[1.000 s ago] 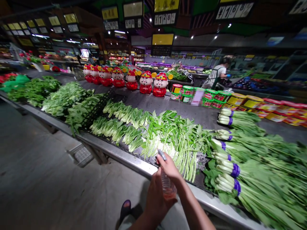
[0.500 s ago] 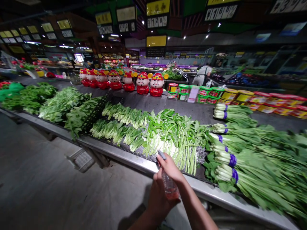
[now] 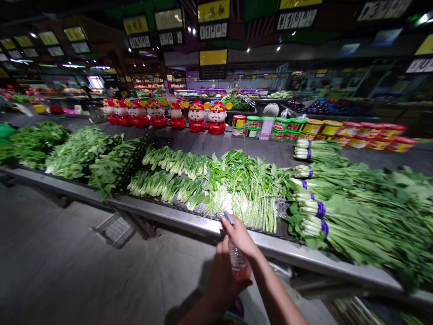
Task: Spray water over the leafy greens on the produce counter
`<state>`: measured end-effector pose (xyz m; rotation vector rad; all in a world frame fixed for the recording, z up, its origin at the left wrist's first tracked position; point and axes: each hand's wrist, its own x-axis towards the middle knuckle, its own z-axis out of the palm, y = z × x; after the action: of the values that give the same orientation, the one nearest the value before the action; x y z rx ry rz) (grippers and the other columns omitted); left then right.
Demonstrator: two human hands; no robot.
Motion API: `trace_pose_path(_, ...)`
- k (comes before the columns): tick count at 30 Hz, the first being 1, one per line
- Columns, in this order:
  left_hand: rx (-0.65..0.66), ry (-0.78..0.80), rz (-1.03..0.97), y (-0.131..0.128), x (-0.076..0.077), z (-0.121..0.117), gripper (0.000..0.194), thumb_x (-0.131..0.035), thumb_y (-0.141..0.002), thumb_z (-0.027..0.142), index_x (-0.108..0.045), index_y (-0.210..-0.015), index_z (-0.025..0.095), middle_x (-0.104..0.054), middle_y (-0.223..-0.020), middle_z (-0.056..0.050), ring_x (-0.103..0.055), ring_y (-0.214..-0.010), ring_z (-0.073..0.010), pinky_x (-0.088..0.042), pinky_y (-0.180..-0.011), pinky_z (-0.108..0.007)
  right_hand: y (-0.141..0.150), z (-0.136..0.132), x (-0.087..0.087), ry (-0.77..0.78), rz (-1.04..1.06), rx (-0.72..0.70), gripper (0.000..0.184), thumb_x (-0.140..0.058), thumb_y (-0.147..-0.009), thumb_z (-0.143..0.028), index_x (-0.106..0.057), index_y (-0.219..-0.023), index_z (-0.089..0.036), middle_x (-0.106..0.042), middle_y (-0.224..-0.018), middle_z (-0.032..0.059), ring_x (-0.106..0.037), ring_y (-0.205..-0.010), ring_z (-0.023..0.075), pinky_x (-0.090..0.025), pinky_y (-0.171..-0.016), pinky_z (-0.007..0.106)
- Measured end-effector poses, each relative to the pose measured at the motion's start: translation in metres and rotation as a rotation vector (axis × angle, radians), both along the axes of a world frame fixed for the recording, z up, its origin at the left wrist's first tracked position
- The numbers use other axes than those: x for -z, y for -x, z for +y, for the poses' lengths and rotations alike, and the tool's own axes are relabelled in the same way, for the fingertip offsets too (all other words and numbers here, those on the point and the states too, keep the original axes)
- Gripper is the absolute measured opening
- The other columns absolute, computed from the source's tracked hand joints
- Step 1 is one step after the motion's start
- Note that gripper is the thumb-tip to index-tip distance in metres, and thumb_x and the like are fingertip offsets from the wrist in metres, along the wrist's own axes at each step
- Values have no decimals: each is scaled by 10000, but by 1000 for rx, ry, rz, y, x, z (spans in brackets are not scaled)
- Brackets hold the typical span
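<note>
Both hands hold a small clear spray bottle (image 3: 238,261) just off the front edge of the greens table.

The left hand (image 3: 221,277) wraps the bottle's body from below; the right hand (image 3: 241,234) closes over its top, a finger on the grey nozzle (image 3: 229,218), which sits over the steel rim (image 3: 189,223) of the table. Just beyond the rim lie loose long-stemmed greens (image 3: 252,194), with bok choy (image 3: 169,180) to their left and purple-banded bunches (image 3: 338,212) to their right. Red figurines (image 3: 196,117) and tins (image 3: 304,126) line the far edge. Left of the hands, the grey floor (image 3: 67,271) lies open along the rim, with a floor grate (image 3: 117,229) near the table.
</note>
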<state>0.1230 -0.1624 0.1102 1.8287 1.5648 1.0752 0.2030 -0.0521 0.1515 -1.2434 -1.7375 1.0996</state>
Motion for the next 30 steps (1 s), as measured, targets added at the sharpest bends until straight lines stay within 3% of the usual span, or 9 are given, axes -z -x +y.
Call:
trace_pose_path(6,46,-1,-29,6,2,-12,1113,-690,-633,596,-4,-1402,175,-352,-1331,-192,-414,-1225,-332,-386,-1005,-436,3,-12,10,12,-22,28,366,-431,-847,-519,-521,-721,-187,-529,-638,-8,-506,-602,157,-403,-613,277)
trace_pose_path(12,89,-87,34,10,10,-17,1048,-585,-699,666,-2,-1406,159,-295,-1373,-211,-346,-1278,-348,-361,-1023,-486,3,-23,9,-28,17,115,362,-469,-831,-489,-609,-842,-155,-634,-779,55,-574,-728,200,-439,-704,313)
trace_pose_path(20,210,-89,-53,5,-18,-12,1130,-314,-588,889,-222,-1384,92,-389,-1313,-213,-477,-1180,-322,-428,-990,-411,-19,-36,-15,-107,0,293,382,-523,-801,-497,-641,-871,-140,-632,-728,48,-569,-675,199,-442,-642,304)
trace_pose_path(22,224,-112,-30,4,-22,-14,1109,-371,-606,863,-228,-1384,84,-386,-1326,-226,-472,-1191,-333,-434,-988,-415,-23,-40,-21,-119,4,304,392,-526,-796,-508,-639,-854,-137,-619,-710,43,-558,-657,195,-434,-622,297)
trace_pose_path(24,237,-105,-3,4,-23,-16,1095,-548,-605,781,-230,-1383,79,-386,-1338,-232,-458,-1210,-344,-436,-994,-414,-25,-46,-25,-125,10,310,400,-530,-790,-517,-636,-835,-134,-609,-701,41,-548,-644,190,-427,-608,293)
trace_pose_path(27,243,-37,23,3,-24,-23,1152,-830,-487,511,-235,-1383,99,-391,-1357,-208,-439,-1234,-344,-424,-1022,-399,-27,-55,-25,-132,19,332,396,-521,-800,-508,-633,-873,-135,-626,-739,51,-563,-678,198,-438,-643,301)
trace_pose_path(30,206,34,27,1,-23,-32,1235,-905,-352,268,-240,-1386,151,-391,-1374,-162,-439,-1237,-329,-405,-1051,-382,-26,-66,-22,-152,-1,366,383,-488,-831,-479,-617,-945,-137,-647,-810,71,-590,-757,213,-448,-725,320)
